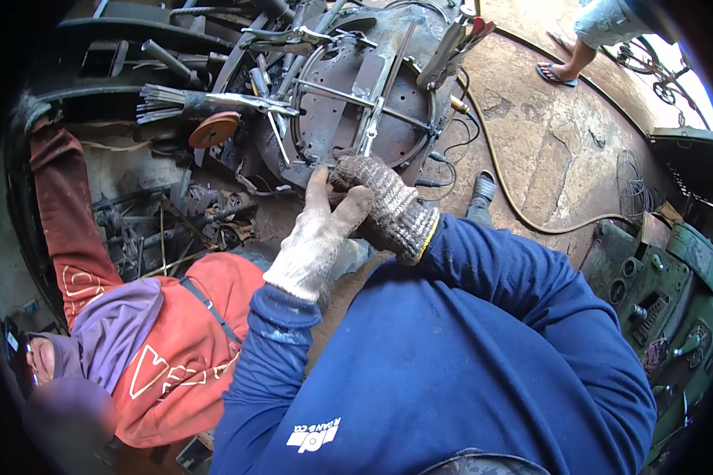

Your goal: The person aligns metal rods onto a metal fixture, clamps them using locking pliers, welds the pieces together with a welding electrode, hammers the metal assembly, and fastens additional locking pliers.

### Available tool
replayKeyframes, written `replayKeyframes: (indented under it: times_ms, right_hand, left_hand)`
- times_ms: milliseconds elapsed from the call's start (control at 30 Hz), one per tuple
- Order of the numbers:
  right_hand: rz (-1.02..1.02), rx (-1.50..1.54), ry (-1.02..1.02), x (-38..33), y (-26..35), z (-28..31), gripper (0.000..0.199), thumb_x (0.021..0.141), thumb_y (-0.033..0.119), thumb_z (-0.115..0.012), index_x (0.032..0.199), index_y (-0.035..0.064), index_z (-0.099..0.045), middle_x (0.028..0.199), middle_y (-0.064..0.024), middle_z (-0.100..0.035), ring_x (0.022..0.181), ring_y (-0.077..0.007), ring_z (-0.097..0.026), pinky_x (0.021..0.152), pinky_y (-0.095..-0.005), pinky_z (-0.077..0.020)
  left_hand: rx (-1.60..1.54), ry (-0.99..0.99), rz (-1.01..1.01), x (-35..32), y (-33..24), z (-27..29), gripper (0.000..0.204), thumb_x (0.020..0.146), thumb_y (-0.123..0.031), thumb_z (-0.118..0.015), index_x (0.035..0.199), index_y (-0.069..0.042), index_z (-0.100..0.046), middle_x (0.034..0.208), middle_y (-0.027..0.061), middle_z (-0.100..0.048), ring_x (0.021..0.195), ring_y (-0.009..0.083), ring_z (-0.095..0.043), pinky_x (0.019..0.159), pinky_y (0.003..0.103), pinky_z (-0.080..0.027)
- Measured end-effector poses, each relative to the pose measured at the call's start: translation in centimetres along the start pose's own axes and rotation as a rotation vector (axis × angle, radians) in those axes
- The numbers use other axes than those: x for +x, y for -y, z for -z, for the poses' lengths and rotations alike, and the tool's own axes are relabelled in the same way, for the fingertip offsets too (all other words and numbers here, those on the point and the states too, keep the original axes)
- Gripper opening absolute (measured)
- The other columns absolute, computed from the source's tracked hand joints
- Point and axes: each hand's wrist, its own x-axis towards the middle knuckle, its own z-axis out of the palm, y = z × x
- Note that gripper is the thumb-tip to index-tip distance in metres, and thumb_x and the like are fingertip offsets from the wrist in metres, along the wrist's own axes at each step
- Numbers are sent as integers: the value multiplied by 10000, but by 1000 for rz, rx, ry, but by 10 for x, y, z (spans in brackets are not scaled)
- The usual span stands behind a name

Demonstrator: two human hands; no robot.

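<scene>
My left hand (313, 241), in a pale work glove, reaches to the near rim of a round dark metal plate (329, 111). Its index finger is stretched out and its thumb stands apart. Against it, my right hand (384, 194), in a grey striped knit glove, has its fingers curled at the same rim. What the right fingers close on is hidden. A pair of silver locking pliers (368, 134) stands just beyond the right glove, its lower end touching or nearly touching it. Crossed metal bars (345, 93) lie over the plate.
More locking pliers (249, 103), a bundle of rods (162, 103) and an orange-brown disc (214, 129) lie left of the plate. A co-worker in a red top (190, 340) is close on my left. A hose (523, 214) crosses the floor near a green machine (657, 285). Another person's foot (558, 75) shows beyond.
</scene>
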Motion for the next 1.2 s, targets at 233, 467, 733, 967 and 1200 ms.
replayKeyframes:
  times_ms: [233, 467, 733, 967, 1200]
  right_hand:
    - [277, -272, 66, -9, -7, 12, 709, 650, 302, -920, 1250, 43, -644, 1157, -178, -662, 1095, -366, -645, 958, -454, -526]
    - [-166, 281, -15, 0, -20, -6, 460, 736, 314, -821, 1079, 41, -683, 977, -138, -672, 887, -314, -657, 786, -438, -526]
    - [-291, 419, -102, 0, 14, -7, 243, 903, 258, -675, 974, 27, -709, 811, -117, -681, 691, -243, -661, 641, -412, -534]
    - [-586, 434, -11, 9, -2, 0, 275, 956, 305, -594, 976, 48, -691, 799, -113, -664, 691, -238, -666, 627, -403, -556]
    - [-804, 891, -95, 9, 31, 2, 234, 999, 246, -629, 1123, 49, -652, 992, -126, -732, 910, -284, -738, 800, -397, -615]
  left_hand:
    - [-142, 169, -4, 7, -5, -1, 780, 908, -252, -760, 1561, -73, -373, 1378, 104, -550, 1226, 227, -572, 1057, 387, -497]
    - [-264, 193, 69, 12, -7, -3, 832, 873, -262, -770, 1546, 5, -360, 1364, 137, -560, 1228, 235, -588, 1065, 382, -485]
    - [-125, 184, 90, 11, -6, 6, 746, 901, -340, -746, 1493, -12, -433, 1297, 110, -594, 1203, 199, -592, 1046, 348, -479]
    - [235, -95, -154, 3, 14, 17, 659, 1067, -535, -508, 1483, -23, -511, 1231, 72, -630, 1118, 173, -595, 972, 344, -492]
    - [202, -381, -300, -18, 58, -28, 239, 996, -224, -684, 1071, 1, -715, 825, 174, -713, 713, 278, -712, 687, 395, -550]
